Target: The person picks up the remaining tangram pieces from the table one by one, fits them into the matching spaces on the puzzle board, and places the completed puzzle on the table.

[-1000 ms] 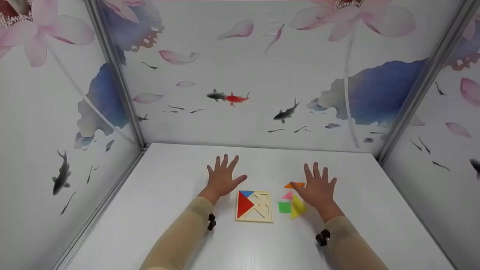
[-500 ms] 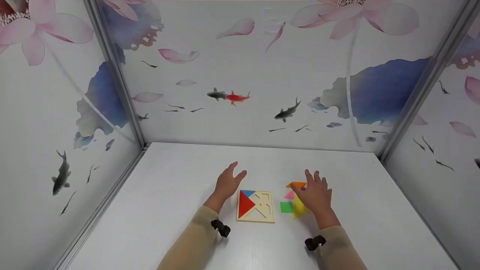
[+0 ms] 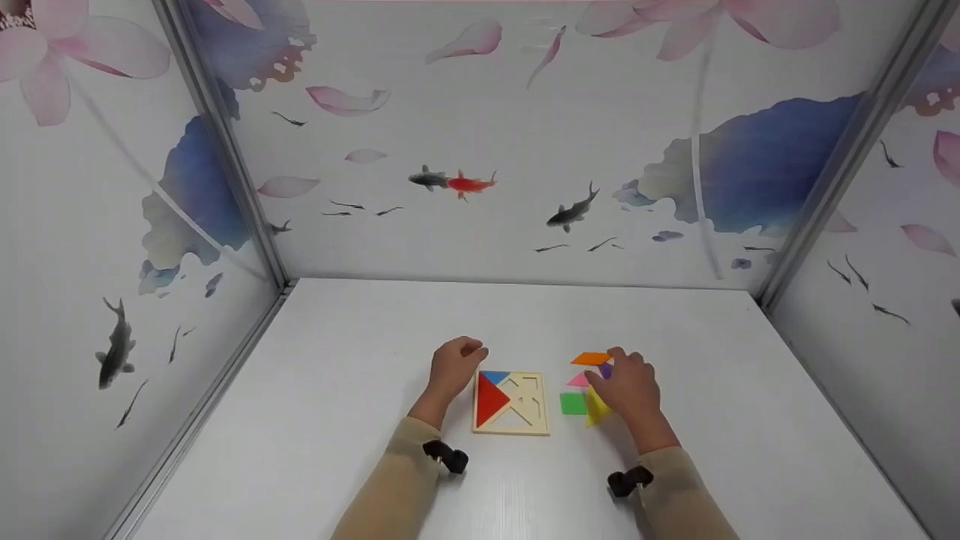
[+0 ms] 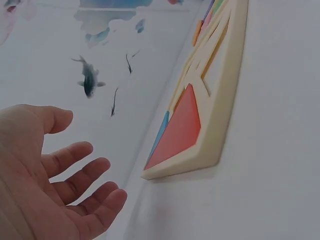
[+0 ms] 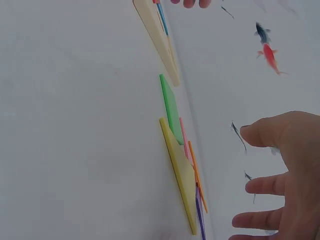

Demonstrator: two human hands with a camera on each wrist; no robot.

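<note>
A wooden tangram tray (image 3: 511, 431) lies on the table, with a large red triangle (image 3: 491, 401) and a blue triangle (image 3: 495, 377) set in its left side. Beside its far left corner is my left hand (image 3: 453, 369), fingers loosely bent and holding nothing. My right hand (image 3: 631, 386) hovers over the loose pieces, thumb and fingers apart with nothing between them. Around it lie an orange parallelogram (image 3: 590, 358), a pink triangle (image 3: 578, 379), a green square (image 3: 573, 403), a yellow triangle (image 3: 596, 409) partly covered by the hand, and a purple piece (image 3: 605, 370), also partly hidden.
The white table (image 3: 360, 322) is enclosed by printed panels at the back and both sides. Metal posts (image 3: 225, 142) stand at the back corners. A dark wrist camera (image 3: 446, 456) sits on each sleeve.
Both hands have drawn in from a wide finger spread to loosely bent fingers. The left hand has turned its palm inward. Tray and pieces keep their places on the table.
</note>
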